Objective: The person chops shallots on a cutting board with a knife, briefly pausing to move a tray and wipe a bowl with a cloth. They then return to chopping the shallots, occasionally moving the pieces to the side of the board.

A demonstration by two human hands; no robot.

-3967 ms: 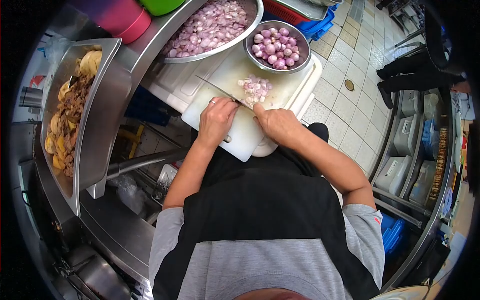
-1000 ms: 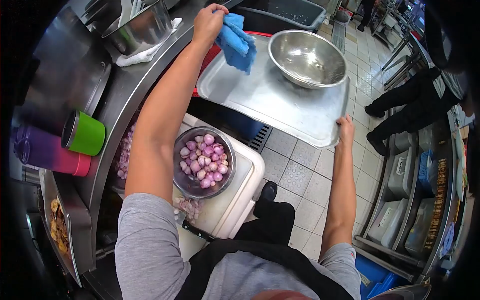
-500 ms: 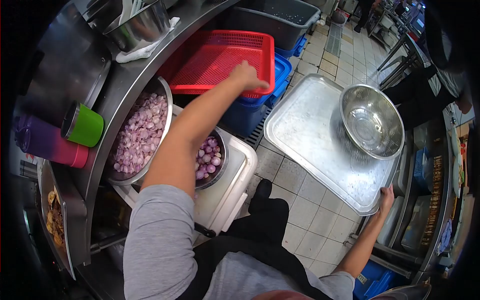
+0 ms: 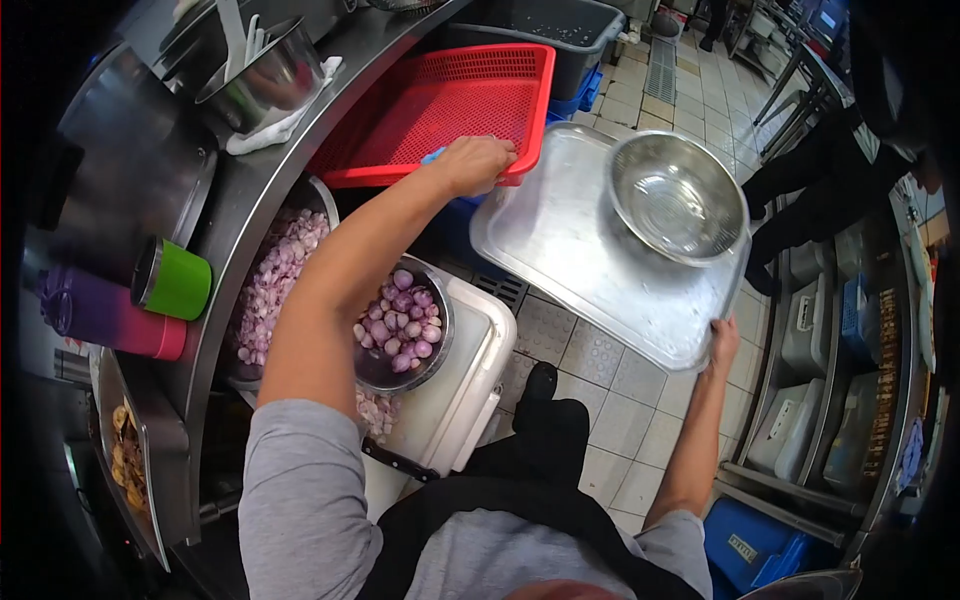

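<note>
My left hand (image 4: 478, 165) has its fingers wrapped over the near rim of a red perforated basket (image 4: 450, 105). My right hand (image 4: 724, 342) grips the near right corner of a metal tray (image 4: 570, 215), which is held up over the floor. A steel colander (image 4: 678, 198) rests on the tray's right part. Below my left forearm, a steel bowl (image 4: 447, 345) holds small purple shallots (image 4: 403, 322). Further left, peeled shallots (image 4: 285, 265) fill a large bowl, partly covered by my arm. The left end of the tray lies close to the basket.
A knife (image 4: 400, 462) lies at the near edge of a white board (image 4: 455, 400). Green and purple cups (image 4: 178, 280) stand on the steel counter (image 4: 240, 200). A grey tub (image 4: 545, 25) stands behind the basket. At the right are another person's legs (image 4: 820, 190) and shelves (image 4: 800, 400).
The tray and colander have moved left, toward the basket, with my right hand. The basket's near right side is raised with my left hand on its rim. More of the shallot bowl shows.
</note>
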